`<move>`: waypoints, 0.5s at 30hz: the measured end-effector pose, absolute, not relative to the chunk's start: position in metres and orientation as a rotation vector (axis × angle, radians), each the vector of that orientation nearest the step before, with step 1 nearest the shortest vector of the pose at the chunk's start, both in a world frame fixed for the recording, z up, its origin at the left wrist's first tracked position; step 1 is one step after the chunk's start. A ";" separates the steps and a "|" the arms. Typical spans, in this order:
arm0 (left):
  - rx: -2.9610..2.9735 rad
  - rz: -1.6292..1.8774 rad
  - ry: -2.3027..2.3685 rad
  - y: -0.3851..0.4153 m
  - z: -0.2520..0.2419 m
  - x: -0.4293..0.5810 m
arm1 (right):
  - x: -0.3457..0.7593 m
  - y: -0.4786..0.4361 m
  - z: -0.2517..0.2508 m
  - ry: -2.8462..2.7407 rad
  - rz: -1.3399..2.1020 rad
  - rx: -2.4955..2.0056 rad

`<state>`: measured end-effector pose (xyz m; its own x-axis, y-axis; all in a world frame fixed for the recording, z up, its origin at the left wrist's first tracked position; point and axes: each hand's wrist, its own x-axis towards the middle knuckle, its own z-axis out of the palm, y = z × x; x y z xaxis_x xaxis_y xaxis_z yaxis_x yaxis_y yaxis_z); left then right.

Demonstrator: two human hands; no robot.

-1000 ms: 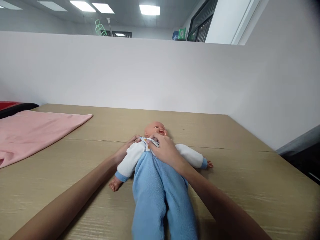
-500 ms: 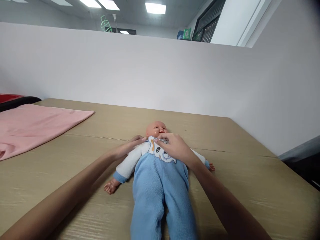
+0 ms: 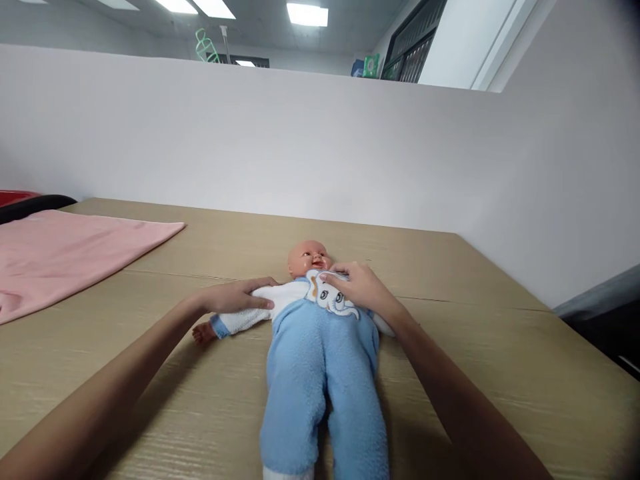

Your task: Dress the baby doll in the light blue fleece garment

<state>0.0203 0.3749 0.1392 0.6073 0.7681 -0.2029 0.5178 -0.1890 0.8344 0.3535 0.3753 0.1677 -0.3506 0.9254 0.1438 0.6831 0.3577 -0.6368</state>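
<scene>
A baby doll lies face up, its bald head away from me, dressed in a blue and white fleece romper. An elephant patch covers its chest. My left hand is closed round the white sleeve on the left of the view, thumb below and fingers above. Beyond the blue cuff, a small doll hand sticks out. My right hand grips the romper at the opposite shoulder, thumb on the patch; its fingertips are partly hidden. My right forearm hides most of that doll arm.
The doll is on a wood-grain table. A pink cloth lies flat at the left, with a black-rimmed red object behind it. A white partition borders the far side, and a dark object stands beyond the right edge.
My left hand has moved from the doll's neck down and left onto its sleeve. That doll arm now points further outward. My right hand has shifted slightly right, and the patch shows more fully.
</scene>
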 end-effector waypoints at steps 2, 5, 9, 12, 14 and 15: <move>1.897 0.312 1.067 0.375 0.138 0.018 | 0.354 0.374 0.165 -2.150 0.711 -1.336; 1.958 0.296 1.077 0.377 0.138 0.017 | 0.367 0.367 0.158 -2.153 0.845 -1.303; 2.054 0.261 1.137 0.379 0.139 0.016 | 0.405 0.345 0.138 -2.049 1.022 -1.279; 2.050 0.051 1.408 0.380 0.145 0.005 | 0.431 0.317 0.116 -1.949 0.724 -1.344; 2.020 -0.129 1.581 0.379 0.152 -0.007 | 0.445 0.296 0.100 -1.972 0.325 -1.351; 2.025 -0.188 1.645 0.377 0.156 -0.012 | 0.451 0.286 0.092 -1.992 0.160 -1.361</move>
<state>-0.0124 0.3773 0.1561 0.2525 0.8719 -0.4196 0.9442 -0.1271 0.3040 0.4514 0.2862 0.0923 -0.1951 0.8552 0.4802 0.7674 0.4380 -0.4683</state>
